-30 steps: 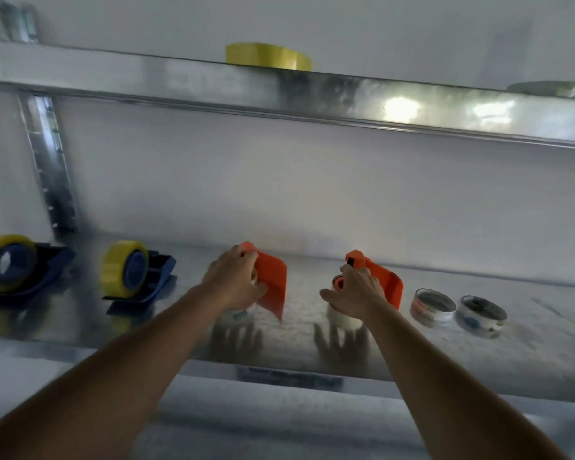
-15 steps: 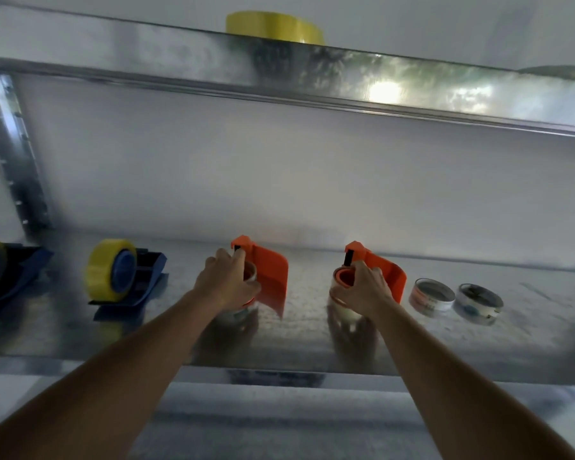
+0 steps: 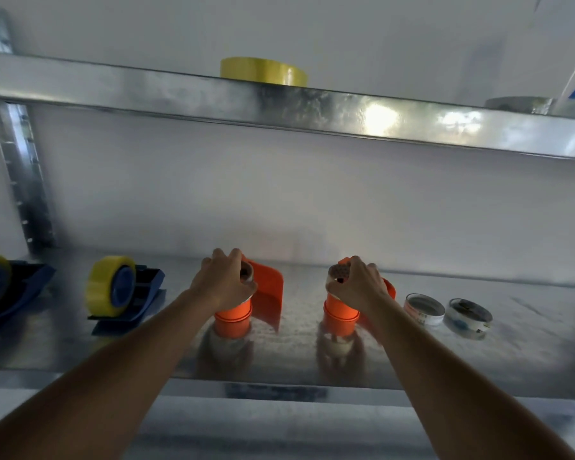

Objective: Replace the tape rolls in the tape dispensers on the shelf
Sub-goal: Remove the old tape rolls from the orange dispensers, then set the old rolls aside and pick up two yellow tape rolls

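Both hands, left hand [image 3: 224, 283] and right hand [image 3: 357, 283], are gripping spent rolls on the orange dispensers [image 3: 269, 293]; pulling straight toward twelve o'clock should avoid tipping.

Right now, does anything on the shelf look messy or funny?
Nothing looks spilled or broken. The left hand and right hand each grip an orange dispenser standing on the shelf.

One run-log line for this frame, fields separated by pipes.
left hand: grips left orange dispenser | right hand: grips right orange dispenser | spare rolls: untouched, shelf right | blue dispensers: loaded yellow
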